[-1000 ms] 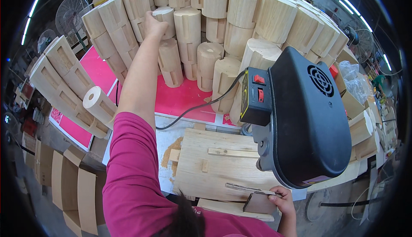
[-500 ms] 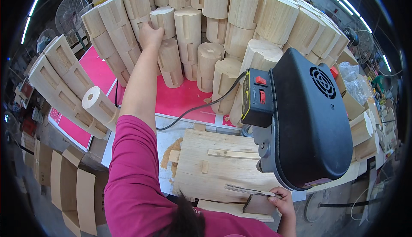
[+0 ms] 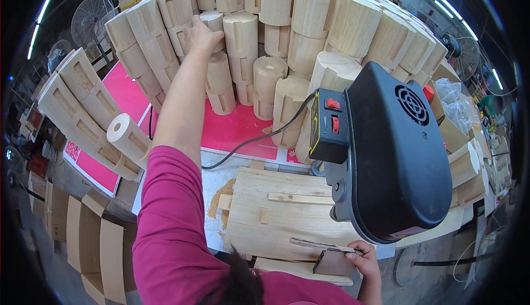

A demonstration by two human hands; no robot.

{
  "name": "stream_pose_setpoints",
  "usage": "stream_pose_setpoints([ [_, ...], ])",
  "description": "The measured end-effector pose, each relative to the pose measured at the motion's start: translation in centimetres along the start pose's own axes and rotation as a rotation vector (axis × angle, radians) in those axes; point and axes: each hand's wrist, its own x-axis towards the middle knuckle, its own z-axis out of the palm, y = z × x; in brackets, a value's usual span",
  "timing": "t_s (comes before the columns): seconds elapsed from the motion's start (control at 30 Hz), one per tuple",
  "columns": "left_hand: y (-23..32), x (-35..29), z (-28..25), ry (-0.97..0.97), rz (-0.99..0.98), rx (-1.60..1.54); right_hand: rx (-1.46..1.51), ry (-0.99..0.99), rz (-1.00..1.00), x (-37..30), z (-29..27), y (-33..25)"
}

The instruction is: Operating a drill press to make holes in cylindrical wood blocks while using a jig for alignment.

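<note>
My left hand (image 3: 202, 33) reaches far forward in a magenta sleeve and grips a round, notched wooden block (image 3: 213, 24) at the top of a short stack in the middle of the pile. Stacks of similar pale wooden blocks (image 3: 309, 18) rise in an arc around it. My right hand (image 3: 360, 255) is low at the near edge, holding a small brown flat piece (image 3: 334, 262) against a wooden jig board (image 3: 287, 216). A black drill press head (image 3: 397, 156) hangs over that board, just above my right hand.
A black cable (image 3: 248, 142) runs across the red surface (image 3: 232, 128) to the machine's switch box (image 3: 329, 125). One block with a hole (image 3: 126, 134) lies on its side at left. Folded cardboard (image 3: 94, 239) stands lower left. Fans and clutter ring the edges.
My left hand has shifted slightly on the top block of the stack and closed around it. My right hand has stayed on the brown piece.
</note>
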Motion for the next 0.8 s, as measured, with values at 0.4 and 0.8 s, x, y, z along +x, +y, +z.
stream_pose_setpoints([
  [0.4, -0.7, -2.4, 3.2, 0.263, -0.185, -0.131, 0.028, 0.008, -0.025, 0.0, 0.0, 0.9],
  [0.8, -0.7, -3.0, 2.2, 0.264, -0.172, -0.154, 0.029, 0.038, -0.068, 0.0, -0.8, 2.6],
])
